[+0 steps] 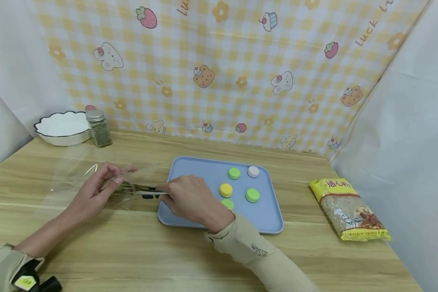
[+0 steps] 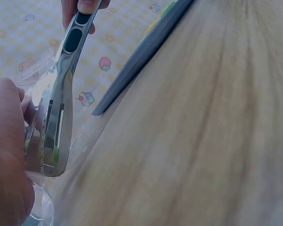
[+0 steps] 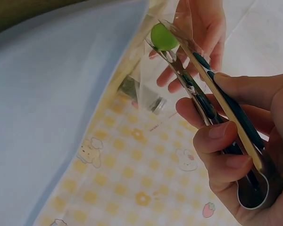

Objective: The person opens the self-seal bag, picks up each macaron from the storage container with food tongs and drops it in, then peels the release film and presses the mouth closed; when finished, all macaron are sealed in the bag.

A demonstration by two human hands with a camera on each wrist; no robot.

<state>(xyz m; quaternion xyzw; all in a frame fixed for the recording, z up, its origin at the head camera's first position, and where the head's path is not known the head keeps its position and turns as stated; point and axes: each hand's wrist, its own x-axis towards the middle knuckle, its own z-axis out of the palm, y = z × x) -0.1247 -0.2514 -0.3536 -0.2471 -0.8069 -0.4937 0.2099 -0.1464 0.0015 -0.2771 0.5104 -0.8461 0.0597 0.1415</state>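
My left hand [image 1: 98, 190] pinches the mouth of a clear plastic bag [image 1: 130, 178] to the left of the tray. My right hand [image 1: 190, 198] grips metal tongs [image 2: 61, 70] with dark green inlays on the handles. Between the tong tips sits a small round green disc [image 3: 163, 36], seen best in the right wrist view. In the left wrist view the slotted tong head reaches in at the bag's mouth, close to my left fingers. My right forearm crosses the blue tray [image 1: 273, 219], on which lie several green discs [image 1: 252, 195], a yellow disc [image 1: 226, 190] and a white disc [image 1: 253, 171].
At the back left stand a scalloped white dish [image 1: 63, 127] and a glass jar [image 1: 101, 132] of green flakes with a metal lid. A yellow food packet [image 1: 350, 211] lies at the right. Behind the wooden table [image 1: 149, 255] hangs a checked cloth [image 1: 233, 61].
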